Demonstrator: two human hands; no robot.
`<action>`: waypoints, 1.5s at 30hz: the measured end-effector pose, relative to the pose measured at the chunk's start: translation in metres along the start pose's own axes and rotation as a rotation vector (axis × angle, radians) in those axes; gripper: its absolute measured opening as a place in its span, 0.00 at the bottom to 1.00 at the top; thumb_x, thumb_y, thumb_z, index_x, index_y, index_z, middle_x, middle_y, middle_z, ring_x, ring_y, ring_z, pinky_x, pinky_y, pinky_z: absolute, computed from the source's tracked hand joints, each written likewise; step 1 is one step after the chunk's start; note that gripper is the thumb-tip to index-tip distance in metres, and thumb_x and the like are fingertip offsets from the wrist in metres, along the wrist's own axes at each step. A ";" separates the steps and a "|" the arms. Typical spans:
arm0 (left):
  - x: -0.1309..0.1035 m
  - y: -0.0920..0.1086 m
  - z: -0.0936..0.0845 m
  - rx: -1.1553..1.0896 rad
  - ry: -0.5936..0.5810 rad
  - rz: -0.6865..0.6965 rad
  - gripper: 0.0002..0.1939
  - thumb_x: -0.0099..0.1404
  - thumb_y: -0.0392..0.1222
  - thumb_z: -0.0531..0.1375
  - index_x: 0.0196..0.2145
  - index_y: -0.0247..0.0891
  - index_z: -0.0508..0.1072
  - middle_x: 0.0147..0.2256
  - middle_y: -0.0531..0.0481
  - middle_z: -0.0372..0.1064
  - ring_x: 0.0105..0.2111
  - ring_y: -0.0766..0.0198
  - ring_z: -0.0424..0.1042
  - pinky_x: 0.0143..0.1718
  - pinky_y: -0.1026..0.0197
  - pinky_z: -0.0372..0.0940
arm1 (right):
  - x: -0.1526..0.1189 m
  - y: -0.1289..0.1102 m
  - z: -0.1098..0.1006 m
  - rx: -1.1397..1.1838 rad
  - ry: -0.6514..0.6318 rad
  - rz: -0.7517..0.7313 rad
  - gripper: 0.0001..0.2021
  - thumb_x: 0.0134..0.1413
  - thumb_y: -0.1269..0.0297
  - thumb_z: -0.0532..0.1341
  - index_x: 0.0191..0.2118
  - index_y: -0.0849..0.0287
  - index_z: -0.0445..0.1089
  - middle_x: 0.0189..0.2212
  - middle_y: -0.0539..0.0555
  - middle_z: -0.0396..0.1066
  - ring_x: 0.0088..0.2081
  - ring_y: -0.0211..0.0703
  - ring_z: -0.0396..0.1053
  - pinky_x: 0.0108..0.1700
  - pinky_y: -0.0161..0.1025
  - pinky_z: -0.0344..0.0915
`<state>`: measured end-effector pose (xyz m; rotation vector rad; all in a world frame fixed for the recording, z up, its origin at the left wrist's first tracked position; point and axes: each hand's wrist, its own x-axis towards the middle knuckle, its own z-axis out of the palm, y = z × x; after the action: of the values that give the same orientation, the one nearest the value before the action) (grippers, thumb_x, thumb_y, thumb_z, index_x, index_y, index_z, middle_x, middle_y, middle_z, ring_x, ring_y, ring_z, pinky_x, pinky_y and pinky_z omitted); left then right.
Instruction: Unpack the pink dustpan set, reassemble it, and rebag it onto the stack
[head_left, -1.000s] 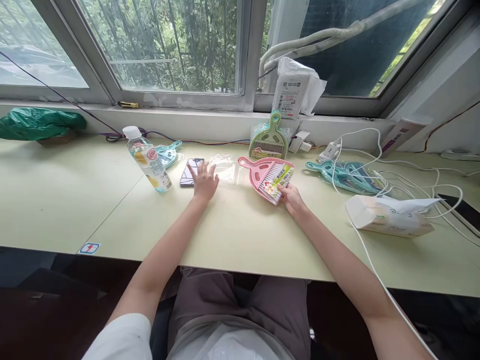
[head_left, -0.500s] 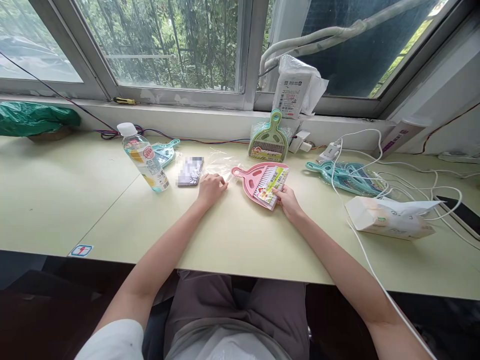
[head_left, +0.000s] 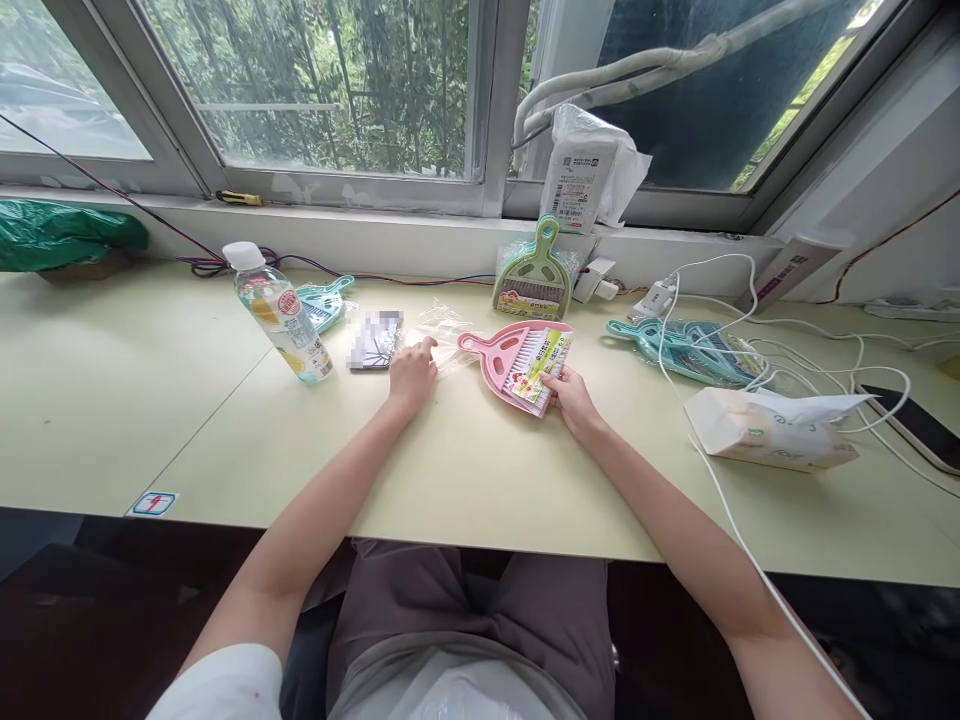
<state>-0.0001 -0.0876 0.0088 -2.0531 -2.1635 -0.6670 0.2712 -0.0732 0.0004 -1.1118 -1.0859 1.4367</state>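
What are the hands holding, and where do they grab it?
The right hand grips the pink dustpan at its wide front edge, on the label. The left hand touches the clear plastic bag at its near edge; a firm grip cannot be told.

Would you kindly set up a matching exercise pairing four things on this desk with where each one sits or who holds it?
Things:
1. pink dustpan set
2. green dustpan set
3. clear plastic bag
4. bottle

Places:
A. leaning upright against the wall under the window sill
B. standing tilted at the left, near a small teal dustpan
C. at the fingertips of the left hand
D. lying on the desk, held at its lower edge by the right hand

Pairs: 1-D, 2-A, 3-C, 4-B
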 end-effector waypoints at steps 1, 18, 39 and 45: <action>0.000 0.001 -0.001 -0.001 0.004 -0.001 0.21 0.62 0.32 0.51 0.53 0.41 0.64 0.40 0.45 0.73 0.41 0.54 0.70 0.43 0.55 0.60 | -0.001 0.000 0.001 -0.006 -0.005 -0.005 0.13 0.48 0.65 0.65 0.41 0.58 0.69 0.42 0.56 0.76 0.41 0.49 0.76 0.40 0.47 0.76; 0.009 -0.011 0.006 -0.480 0.395 -0.131 0.16 0.61 0.30 0.54 0.46 0.41 0.60 0.36 0.51 0.69 0.30 0.64 0.69 0.38 0.58 0.62 | -0.004 0.004 0.007 0.024 -0.091 0.035 0.16 0.43 0.64 0.69 0.40 0.58 0.70 0.42 0.56 0.77 0.41 0.50 0.76 0.39 0.45 0.76; -0.018 0.030 0.000 -0.470 0.267 0.598 0.10 0.69 0.41 0.53 0.47 0.43 0.65 0.45 0.45 0.67 0.49 0.59 0.67 0.51 0.52 0.64 | -0.010 0.006 0.013 0.197 -0.139 -0.046 0.16 0.45 0.60 0.68 0.41 0.55 0.69 0.46 0.53 0.75 0.47 0.47 0.73 0.49 0.45 0.74; -0.022 0.037 -0.013 -0.583 0.609 -0.043 0.32 0.67 0.51 0.54 0.64 0.43 0.47 0.65 0.40 0.43 0.68 0.54 0.39 0.67 0.46 0.42 | -0.008 0.006 0.011 0.193 -0.087 -0.104 0.15 0.45 0.58 0.67 0.40 0.54 0.68 0.46 0.53 0.74 0.49 0.47 0.72 0.51 0.45 0.72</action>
<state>0.0350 -0.1125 0.0218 -1.6560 -1.7774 -1.8184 0.2597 -0.0830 -0.0027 -0.8513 -1.0258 1.4842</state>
